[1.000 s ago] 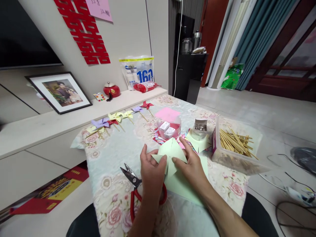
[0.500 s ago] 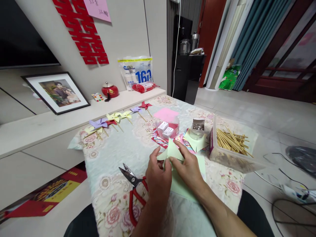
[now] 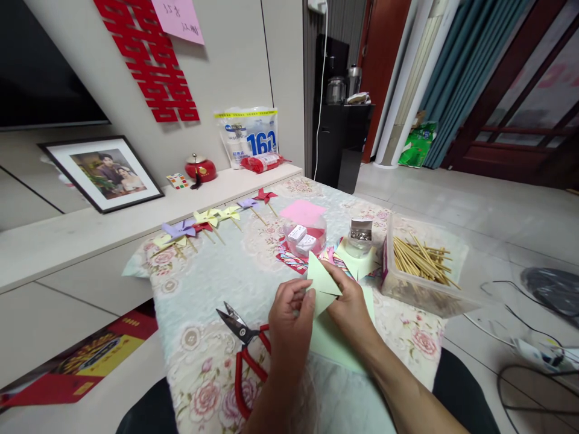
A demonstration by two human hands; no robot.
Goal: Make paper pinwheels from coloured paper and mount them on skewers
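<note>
A pale green paper piece (image 3: 320,278) with slits cut into it stands tilted up between my hands. My right hand (image 3: 350,304) grips it from behind on the right side, its fingers partly hidden by the paper. My left hand (image 3: 292,310) has thumb and curled fingers closed at the paper's left edge. Under my hands lie more pale green sheets (image 3: 337,345). Red-handled pliers-like cutters (image 3: 246,337) rest with jaws parted beside my left wrist. Finished paper pinwheels (image 3: 205,218) on sticks lie in a row along the table's far left edge.
A clear bin of wooden sticks (image 3: 423,262) stands at the right. Behind my hands are a round tub (image 3: 312,241) holding small white boxes, a small open box (image 3: 360,231) on a clear jar, patterned strips (image 3: 294,260) and pink paper (image 3: 302,211). Floral cloth covers the table.
The paper's raised folds have opened out, and it now faces me flatter and tilted. My right thumb has left the paper's middle, and that hand now holds from behind.
</note>
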